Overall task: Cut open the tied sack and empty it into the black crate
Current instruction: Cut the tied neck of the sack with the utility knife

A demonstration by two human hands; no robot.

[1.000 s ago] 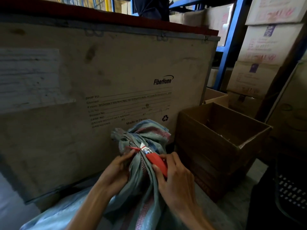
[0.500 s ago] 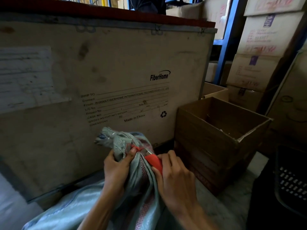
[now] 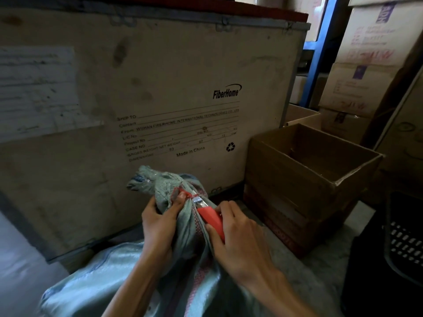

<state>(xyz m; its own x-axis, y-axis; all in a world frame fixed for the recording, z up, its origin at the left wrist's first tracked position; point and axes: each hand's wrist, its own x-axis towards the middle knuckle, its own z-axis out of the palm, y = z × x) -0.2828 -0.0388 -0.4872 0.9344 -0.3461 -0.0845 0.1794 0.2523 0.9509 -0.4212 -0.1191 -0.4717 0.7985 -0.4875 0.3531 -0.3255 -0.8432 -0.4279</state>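
Observation:
A pale blue-green woven sack (image 3: 128, 271) lies low in the middle, its gathered neck (image 3: 158, 181) standing up and bound by a thin red tie (image 3: 183, 193). My left hand (image 3: 158, 223) grips the neck just below the tie. My right hand (image 3: 238, 239) holds a red-handled utility knife (image 3: 210, 216), whose metal blade tip touches the red tie. The black crate (image 3: 398, 243), with slotted walls, stands at the right edge, partly cut off.
A large wooden shipping crate (image 3: 160, 88) fills the space right behind the sack. An open brown cardboard box (image 3: 304, 179) sits to the right between sack and black crate. Stacked cartons (image 3: 366, 53) and a blue rack post (image 3: 318, 53) rise at the far right.
The sack's neck has been bent over to the left, and my left hand has closed higher around it. The knife blade stays at the red tie.

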